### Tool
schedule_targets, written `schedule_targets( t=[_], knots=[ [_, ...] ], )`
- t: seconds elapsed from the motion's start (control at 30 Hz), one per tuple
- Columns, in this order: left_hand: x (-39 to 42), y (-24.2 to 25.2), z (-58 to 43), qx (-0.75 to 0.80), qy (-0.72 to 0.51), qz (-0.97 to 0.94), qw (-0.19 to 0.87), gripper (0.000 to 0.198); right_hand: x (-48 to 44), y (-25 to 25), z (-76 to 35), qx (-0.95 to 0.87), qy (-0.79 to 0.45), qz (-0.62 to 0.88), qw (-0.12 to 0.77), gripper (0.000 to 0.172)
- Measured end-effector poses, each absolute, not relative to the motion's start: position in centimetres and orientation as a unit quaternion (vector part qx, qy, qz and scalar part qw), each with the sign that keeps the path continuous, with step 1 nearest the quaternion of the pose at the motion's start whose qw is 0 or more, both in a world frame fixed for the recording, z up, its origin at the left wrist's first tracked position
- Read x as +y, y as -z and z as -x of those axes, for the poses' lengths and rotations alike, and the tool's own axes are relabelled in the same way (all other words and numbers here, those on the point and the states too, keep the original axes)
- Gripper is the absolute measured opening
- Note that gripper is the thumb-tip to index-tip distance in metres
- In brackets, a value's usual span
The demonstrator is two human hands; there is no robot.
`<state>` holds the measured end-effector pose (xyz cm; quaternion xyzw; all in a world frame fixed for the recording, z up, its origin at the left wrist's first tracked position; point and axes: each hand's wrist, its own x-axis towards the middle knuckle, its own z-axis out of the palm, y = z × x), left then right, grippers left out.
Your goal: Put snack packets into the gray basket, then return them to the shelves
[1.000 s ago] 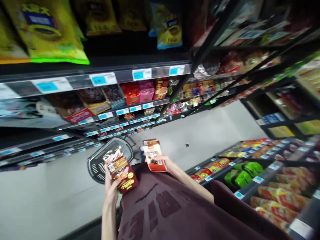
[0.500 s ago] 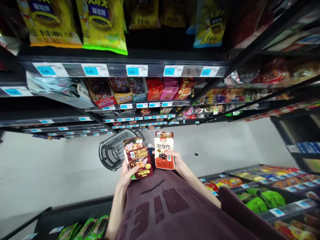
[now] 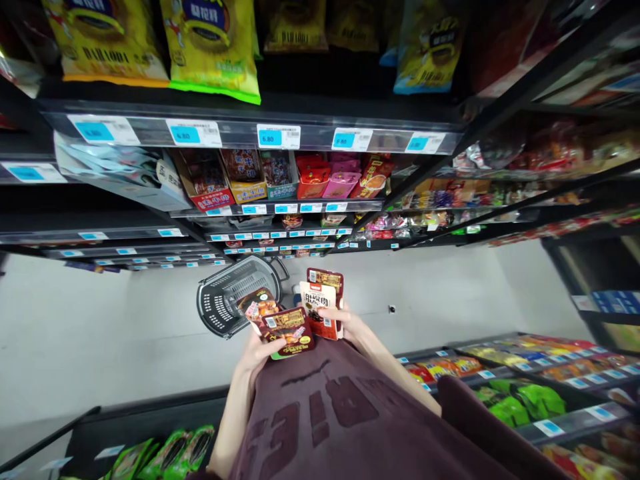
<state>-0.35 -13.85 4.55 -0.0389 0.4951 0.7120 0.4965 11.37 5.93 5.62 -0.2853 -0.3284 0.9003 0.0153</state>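
Observation:
In the head view, my left hand (image 3: 256, 355) grips a maroon snack packet (image 3: 289, 321) with gold print, its thumb across the front. Behind that one, a darker packet (image 3: 260, 304) with a food picture fans out to the upper left. My right hand (image 3: 351, 323) is closed around a white-and-red packet (image 3: 320, 299), fingers lying over its face. A second maroon packet (image 3: 326, 276) sticks out above and behind the white-and-red one in the same hand. Both hands are in front of my body at waist height, the two sets of packets almost touching.
A dark shopping basket (image 3: 210, 308) stands on the grey floor beyond my left hand. Ahead rises a black shelf (image 3: 310, 137) with price tags, yellow snack bags (image 3: 213, 47) and boxed snacks (image 3: 250, 177). Behind me, lower shelves hold green packets (image 3: 535, 400).
The left-hand packets have tilted and shifted slightly right. In my right hand, the white-and-red packet has slid lower and left, so more of the maroon packet behind it shows.

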Motion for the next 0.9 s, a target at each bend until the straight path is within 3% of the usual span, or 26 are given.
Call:
schedule_targets(
  t=[0.27,0.47,0.9],
  knots=[
    [-13.4,-4.7,-0.1,0.522,-0.666,-0.043,0.531,0.071,3.5,-5.2,-10.5,-0.393,-0.869,0.299,0.044,0.068],
    [-14.3,-3.8,-1.1,0.538,-0.67,-0.048,0.509,0.07,2.4,-5.5,-10.7,-0.395,-0.862,0.315,0.02,0.06],
    [-14.7,-4.1,-1.1,0.56,-0.675,-0.14,0.46,0.048,1.7,-5.5,-11.2,-0.371,-0.879,0.298,-0.035,0.068]
  ],
)
